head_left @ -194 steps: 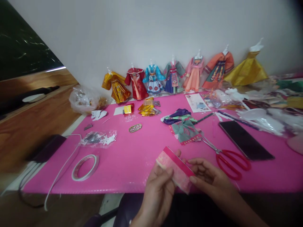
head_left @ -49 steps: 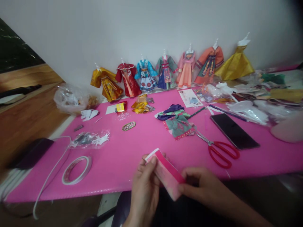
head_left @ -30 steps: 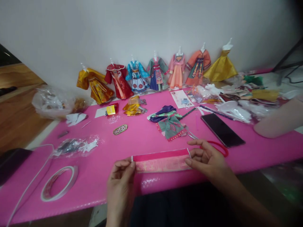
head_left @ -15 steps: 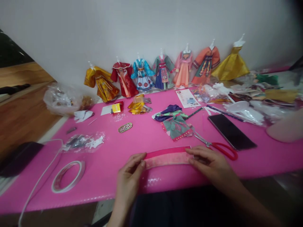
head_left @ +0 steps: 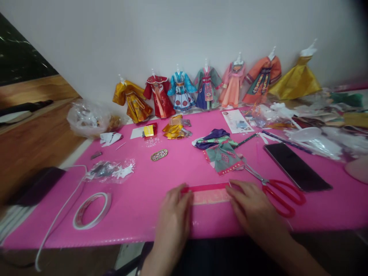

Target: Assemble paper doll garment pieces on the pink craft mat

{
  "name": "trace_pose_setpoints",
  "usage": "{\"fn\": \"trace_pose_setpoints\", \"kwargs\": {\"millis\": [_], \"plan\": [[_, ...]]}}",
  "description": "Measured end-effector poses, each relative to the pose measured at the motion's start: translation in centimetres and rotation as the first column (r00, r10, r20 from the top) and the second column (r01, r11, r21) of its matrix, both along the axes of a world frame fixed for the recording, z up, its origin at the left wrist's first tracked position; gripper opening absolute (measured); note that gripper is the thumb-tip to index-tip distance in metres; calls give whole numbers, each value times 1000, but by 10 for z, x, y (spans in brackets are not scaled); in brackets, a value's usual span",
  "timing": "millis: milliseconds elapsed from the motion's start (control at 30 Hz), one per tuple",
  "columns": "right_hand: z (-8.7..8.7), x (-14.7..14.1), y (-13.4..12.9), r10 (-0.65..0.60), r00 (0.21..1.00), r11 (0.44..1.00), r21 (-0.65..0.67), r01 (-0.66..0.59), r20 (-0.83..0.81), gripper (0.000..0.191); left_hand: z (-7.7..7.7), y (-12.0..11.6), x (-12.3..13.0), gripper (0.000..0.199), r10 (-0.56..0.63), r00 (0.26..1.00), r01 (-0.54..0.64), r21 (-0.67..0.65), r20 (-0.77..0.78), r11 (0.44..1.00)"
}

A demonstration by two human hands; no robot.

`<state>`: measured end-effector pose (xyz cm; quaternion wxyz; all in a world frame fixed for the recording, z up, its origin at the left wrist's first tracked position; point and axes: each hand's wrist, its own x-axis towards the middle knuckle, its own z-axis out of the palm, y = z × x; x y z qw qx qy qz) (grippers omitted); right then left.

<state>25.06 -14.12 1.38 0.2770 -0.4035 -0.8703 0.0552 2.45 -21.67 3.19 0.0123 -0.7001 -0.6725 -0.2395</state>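
Note:
A pink fabric strip [head_left: 211, 196] with a darker red-pink upper band lies low over the near part of the pink table. My left hand [head_left: 174, 214] has its fingers closed on the strip's left end. At the right end, my right hand [head_left: 250, 209] pinches the strip between thumb and fingers. Red-handled scissors [head_left: 283, 193] rest just beyond my right hand. Their blades touch a folded grey-green and purple cloth [head_left: 222, 155] past the strip.
Small dressed figures [head_left: 181, 92] stand along the wall. A black phone [head_left: 296, 166] and plastic bags [head_left: 313, 138] are at the right. A tape roll [head_left: 92, 211], white cable [head_left: 61, 205], patterned oval piece [head_left: 159, 155] and small bag [head_left: 110, 170] lie at the left.
My hands have moved nearer together, and the strip now lies lower with its upper band partly folded. The scissors' handles show more fully. The whole view has shifted, with things appearing further right.

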Motion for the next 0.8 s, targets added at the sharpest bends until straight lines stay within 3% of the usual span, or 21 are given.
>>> {"fn": "trace_pose_setpoints", "kwargs": {"millis": [67,133,200,333,567,800], "plan": [[-2,-4,-7,121,989,991,53,-126,79,35,0,-7,11,37,-128,985,113,-132,-113,985],[-6,-8,-13,204,965,972,85,-220,163,43,0,-12,18,50,-198,963,150,-248,-183,957],[-9,-10,-17,220,948,964,96,-248,231,53,0,-14,20,62,-213,953,135,-329,-215,934],[-12,-11,-14,203,936,967,89,-237,287,63,1,-12,16,66,-208,950,100,-403,-233,910],[-19,-8,-4,150,950,967,162,-199,275,60,-1,-6,12,70,-176,945,58,-388,-276,920],[-21,-9,4,151,956,920,318,-229,252,56,-8,-5,-3,68,-158,916,69,-241,-369,968]]}}
